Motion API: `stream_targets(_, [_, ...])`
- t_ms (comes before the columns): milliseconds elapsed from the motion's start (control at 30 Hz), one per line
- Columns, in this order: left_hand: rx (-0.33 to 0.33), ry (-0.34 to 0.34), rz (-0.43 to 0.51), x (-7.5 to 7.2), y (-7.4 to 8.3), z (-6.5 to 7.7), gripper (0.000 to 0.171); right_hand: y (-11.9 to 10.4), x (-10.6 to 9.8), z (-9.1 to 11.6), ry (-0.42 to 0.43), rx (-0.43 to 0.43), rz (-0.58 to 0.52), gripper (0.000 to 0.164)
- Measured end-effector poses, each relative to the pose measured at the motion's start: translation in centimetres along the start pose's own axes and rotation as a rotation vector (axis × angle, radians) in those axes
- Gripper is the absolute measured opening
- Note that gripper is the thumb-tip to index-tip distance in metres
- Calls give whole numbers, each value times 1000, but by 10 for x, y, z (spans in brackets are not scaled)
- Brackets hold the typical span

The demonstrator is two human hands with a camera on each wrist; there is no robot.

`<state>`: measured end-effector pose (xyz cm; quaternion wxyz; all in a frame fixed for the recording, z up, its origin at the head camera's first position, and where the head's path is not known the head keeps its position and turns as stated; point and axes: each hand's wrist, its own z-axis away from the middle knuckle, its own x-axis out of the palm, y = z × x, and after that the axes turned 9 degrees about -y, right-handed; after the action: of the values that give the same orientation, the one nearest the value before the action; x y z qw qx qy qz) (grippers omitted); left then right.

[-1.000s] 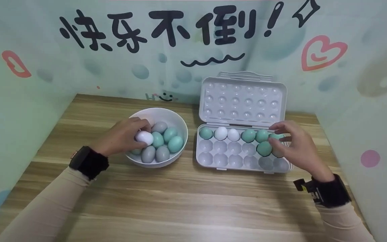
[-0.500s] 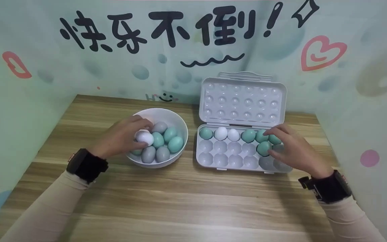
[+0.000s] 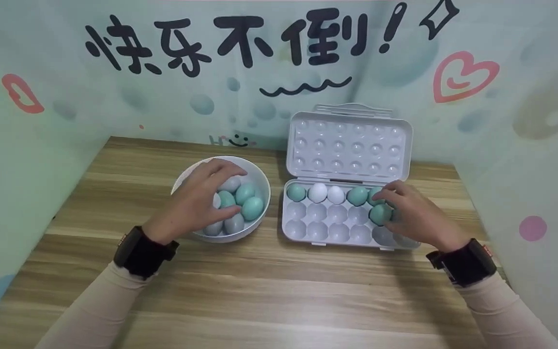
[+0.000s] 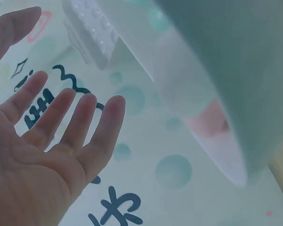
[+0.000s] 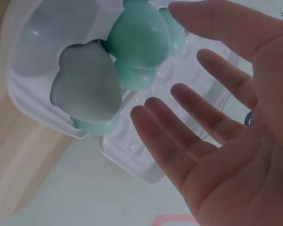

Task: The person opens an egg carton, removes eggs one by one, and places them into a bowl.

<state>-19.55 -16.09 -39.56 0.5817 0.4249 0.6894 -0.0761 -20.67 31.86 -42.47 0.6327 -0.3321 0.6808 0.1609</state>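
Note:
My left hand [image 3: 196, 198] hovers over the white bowl [image 3: 263, 184], fingers spread and partly bent, nothing visibly gripped. Inside the bowl lie green eggs [image 3: 252, 208], grey eggs [image 3: 234, 224] and a pale egg mostly covered by the hand. In the left wrist view, the palm [image 4: 33, 160] is bare. My right hand [image 3: 419, 218] is at the right end of the egg carton [image 3: 317, 231], around a green egg [image 3: 380, 214] in the middle row. The right wrist view shows its fingers extended, apart from a grey egg [image 5: 87, 82] seated in the carton.
The carton's dimpled lid [image 3: 349, 140] stands raised against the printed backdrop [image 3: 162, 106]. Its back row holds green eggs and two white eggs [image 3: 317, 193]. Bowl and carton stand side by side on a wooden table [image 3: 279, 291].
My left hand has left the white egg and moved right over the bowl. My right hand has let go at the carton's right end, uncovering the grey egg, and shifted slightly left.

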Motion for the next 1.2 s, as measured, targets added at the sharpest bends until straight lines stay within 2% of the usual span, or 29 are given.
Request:
stream_targets(300, [39, 28, 40, 26, 20, -11, 59, -1, 10, -3, -72, 44, 0, 49])
stream_targets(500, [47, 29, 24, 40, 29, -18, 62, -2, 13, -10, -103, 45, 24, 43])
stream_targets(767, [33, 12, 75, 49, 36, -27, 61, -3, 15, -14, -154, 60, 56, 39])
stream_targets(1200, [-7, -5, 153, 56, 36, -31, 62, -2, 14, -16, -155, 36, 84, 41])
